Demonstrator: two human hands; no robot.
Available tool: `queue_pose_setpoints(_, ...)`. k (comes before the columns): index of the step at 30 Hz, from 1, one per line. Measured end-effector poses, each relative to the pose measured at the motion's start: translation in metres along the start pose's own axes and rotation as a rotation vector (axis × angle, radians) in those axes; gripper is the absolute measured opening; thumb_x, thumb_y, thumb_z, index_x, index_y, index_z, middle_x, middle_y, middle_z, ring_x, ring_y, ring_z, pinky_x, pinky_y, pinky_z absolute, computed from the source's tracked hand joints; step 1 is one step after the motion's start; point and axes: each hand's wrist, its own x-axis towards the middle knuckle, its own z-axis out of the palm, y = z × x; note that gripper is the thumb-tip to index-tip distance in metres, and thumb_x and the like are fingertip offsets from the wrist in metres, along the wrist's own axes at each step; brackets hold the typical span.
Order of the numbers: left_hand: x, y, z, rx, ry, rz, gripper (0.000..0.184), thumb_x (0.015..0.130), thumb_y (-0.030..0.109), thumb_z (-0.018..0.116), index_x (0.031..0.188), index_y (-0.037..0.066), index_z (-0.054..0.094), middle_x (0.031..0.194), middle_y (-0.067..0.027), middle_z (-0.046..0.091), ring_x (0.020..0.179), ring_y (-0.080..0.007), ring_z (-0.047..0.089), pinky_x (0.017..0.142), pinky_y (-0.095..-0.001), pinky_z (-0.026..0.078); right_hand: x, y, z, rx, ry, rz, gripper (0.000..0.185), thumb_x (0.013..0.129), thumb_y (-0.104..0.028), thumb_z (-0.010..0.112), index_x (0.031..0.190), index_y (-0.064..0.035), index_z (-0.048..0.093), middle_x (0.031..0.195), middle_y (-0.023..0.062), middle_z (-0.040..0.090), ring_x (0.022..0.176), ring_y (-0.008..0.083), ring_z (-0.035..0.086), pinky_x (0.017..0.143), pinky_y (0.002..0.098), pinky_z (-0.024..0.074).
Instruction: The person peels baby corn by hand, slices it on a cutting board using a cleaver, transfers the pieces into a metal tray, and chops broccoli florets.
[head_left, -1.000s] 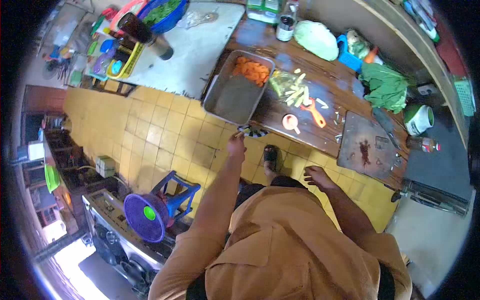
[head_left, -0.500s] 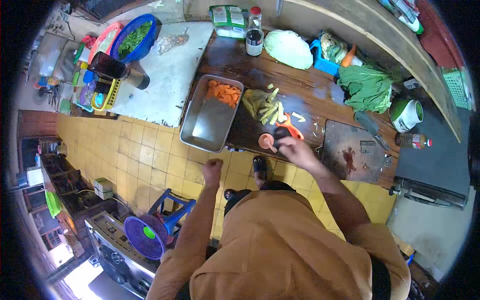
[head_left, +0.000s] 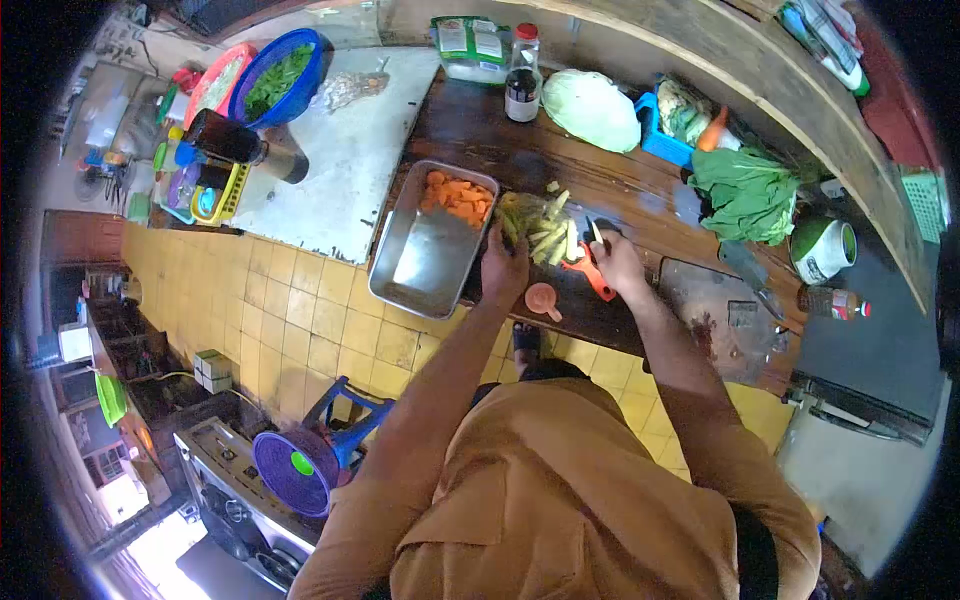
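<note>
My left hand [head_left: 505, 268] is at the left edge of a heap of pale yellow baby corn [head_left: 550, 238], its fingers curled around the greenish-yellow end, partly hidden. The metal tray [head_left: 410, 265], with sliced carrots [head_left: 458, 198] at its far end, lies just left of that hand. To the right of the heap, my right hand [head_left: 618, 262] pinches a small pale piece [head_left: 597, 232], which looks like baby corn. An orange-red peeler [head_left: 597, 277] lies beside and partly under this hand. Nearer the table edge stands a small pink cup [head_left: 541, 298].
On the right lie a dark chopping board [head_left: 690, 300] and a knife [head_left: 745, 265]. Along the back are a sauce bottle [head_left: 522, 85], a cabbage [head_left: 592, 110], a blue basket [head_left: 662, 135] and leafy greens [head_left: 745, 190]. A white table [head_left: 350, 170] adjoins at left.
My left hand has moved up from beside the table to the baby corn. My right hand has moved from near the pink cup to beside the peeler. The view has shifted slightly.
</note>
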Motion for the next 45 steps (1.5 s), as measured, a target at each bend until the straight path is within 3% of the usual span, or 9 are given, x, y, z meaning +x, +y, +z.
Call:
queue_pose_setpoints(8, 0.019, -0.009, 0.029, -0.246, 0.024, -0.114, 0.036, 0.085, 0.015, 0.062, 0.118, 0.002, 0.058, 0.103, -0.0152, 0.068, 0.096, -0.0321, 0.066, 0.089, -0.0393, 0.049, 0.009, -0.007, 0.014, -0.054, 0.051, -0.442, 0.03, 0.085, -0.017, 0.06, 0.114, -0.0161, 0.067, 0.114, 0.0178, 0.063, 0.102, 0.0349, 0.061, 0.091, 0.0438, 0.0489)
queue_pose_setpoints(12, 0.018, -0.033, 0.029, -0.093, -0.019, -0.262, 0.033, 0.085, 0.009, 0.061, 0.118, 0.002, 0.058, 0.109, -0.0127, 0.067, 0.097, -0.0258, 0.065, 0.086, -0.0362, 0.05, 0.018, -0.03, 0.037, -0.24, 0.046, -0.319, 0.03, 0.084, -0.018, 0.061, 0.114, -0.0172, 0.068, 0.115, 0.0159, 0.064, 0.112, 0.0335, 0.057, 0.097, 0.0445, 0.0437)
queue_pose_setpoints(15, 0.01, -0.061, 0.039, -0.481, 0.019, -0.069, 0.032, 0.086, 0.003, 0.058, 0.117, 0.003, 0.058, 0.11, -0.0088, 0.066, 0.097, -0.0214, 0.063, 0.082, -0.0335, 0.051, 0.022, -0.044, 0.047, 0.169, -0.018, -0.228, 0.027, 0.084, -0.024, 0.065, 0.109, -0.0146, 0.069, 0.112, 0.0151, 0.064, 0.113, 0.0334, 0.055, 0.098, 0.0439, 0.0429)
queue_pose_setpoints(17, -0.011, 0.01, -0.011, -0.906, -0.252, -0.361, 0.033, 0.086, 0.0, 0.057, 0.118, 0.003, 0.056, 0.109, -0.0055, 0.063, 0.098, -0.0177, 0.06, 0.08, -0.0318, 0.051, 0.012, -0.054, 0.042, 0.071, 0.001, -0.318, 0.025, 0.083, -0.025, 0.067, 0.105, -0.0122, 0.068, 0.111, 0.0145, 0.063, 0.11, 0.0337, 0.056, 0.096, 0.0435, 0.0436)
queue_pose_setpoints(21, -0.033, 0.03, -0.05, -1.267, -0.313, -0.366, 0.025, 0.088, 0.0, 0.057, 0.113, 0.003, 0.057, 0.101, -0.0057, 0.063, 0.089, -0.0145, 0.062, 0.076, -0.0304, 0.052, -0.021, -0.077, 0.026, 0.224, 0.013, -0.415, 0.02, 0.082, -0.021, 0.071, 0.091, -0.0053, 0.063, 0.107, 0.0129, 0.06, 0.1, 0.0302, 0.057, 0.087, 0.0385, 0.0469)
queue_pose_setpoints(29, -0.092, 0.03, -0.166, -0.878, -0.107, -0.07, 0.016, 0.089, -0.003, 0.06, 0.105, -0.001, 0.059, 0.092, -0.005, 0.065, 0.076, -0.0107, 0.061, 0.071, -0.0271, 0.053, -0.121, -0.178, -0.029, 0.318, -0.23, -0.803, 0.006, 0.089, 0.001, 0.058, 0.088, -0.0034, 0.054, 0.131, 0.0103, 0.048, 0.112, 0.0159, 0.05, 0.088, 0.0289, 0.0442)
queue_pose_setpoints(33, -0.126, 0.024, -0.222, -0.852, -0.06, 0.103, 0.017, 0.088, -0.004, 0.061, 0.105, -0.002, 0.059, 0.094, -0.0049, 0.065, 0.08, -0.0107, 0.061, 0.077, -0.0274, 0.053, -0.169, -0.217, -0.018, 0.442, -0.487, -0.728, 0.012, 0.092, -0.002, 0.056, 0.103, -0.0021, 0.059, 0.119, 0.009, 0.055, 0.11, 0.0153, 0.051, 0.093, 0.0307, 0.0418)
queue_pose_setpoints(37, -0.174, 0.042, -0.28, -1.058, -0.045, 0.136, 0.033, 0.089, -0.004, 0.06, 0.12, -0.001, 0.05, 0.108, -0.0073, 0.062, 0.097, -0.0129, 0.06, 0.086, -0.0298, 0.051, -0.211, -0.243, 0.031, 0.373, -0.517, -0.694, 0.028, 0.091, -0.005, 0.058, 0.119, -0.0022, 0.057, 0.07, -0.0035, 0.041, 0.065, 0.0107, 0.041, 0.06, 0.0302, 0.0399)
queue_pose_setpoints(45, -0.247, -0.013, -0.38, -1.255, -0.081, 0.089, 0.045, 0.092, -0.002, 0.05, 0.136, 0.003, 0.039, 0.123, -0.0131, 0.057, 0.11, -0.0192, 0.058, 0.092, -0.0323, 0.049, -0.284, -0.325, 0.067, 0.082, -0.337, -1.156, 0.006, 0.081, -0.002, 0.064, 0.084, -0.0021, 0.059, 0.077, 0.0064, 0.051, 0.07, 0.0191, 0.053, 0.066, 0.0307, 0.045)
